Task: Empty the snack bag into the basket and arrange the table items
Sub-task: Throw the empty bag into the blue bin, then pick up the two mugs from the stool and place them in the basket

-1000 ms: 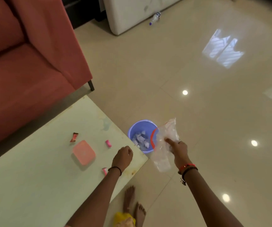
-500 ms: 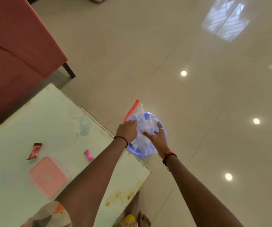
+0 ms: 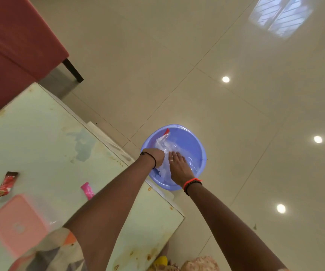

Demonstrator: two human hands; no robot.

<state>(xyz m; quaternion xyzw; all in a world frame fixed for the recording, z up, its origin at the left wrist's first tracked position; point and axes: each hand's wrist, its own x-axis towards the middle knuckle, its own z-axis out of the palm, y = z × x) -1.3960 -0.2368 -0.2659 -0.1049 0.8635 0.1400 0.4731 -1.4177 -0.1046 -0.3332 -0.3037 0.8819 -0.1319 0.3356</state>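
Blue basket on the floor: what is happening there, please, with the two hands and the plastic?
A person reaches into the blue basket, which stands on the floor beside the table, with both hands on a clear bag that has a red zip strip. The left hand grips the bag; the right hand presses on it with straight fingers. What has dropped out is hard to tell. On the table lie a red wrapper, a pink sachet and a pink box, not yet arranged.
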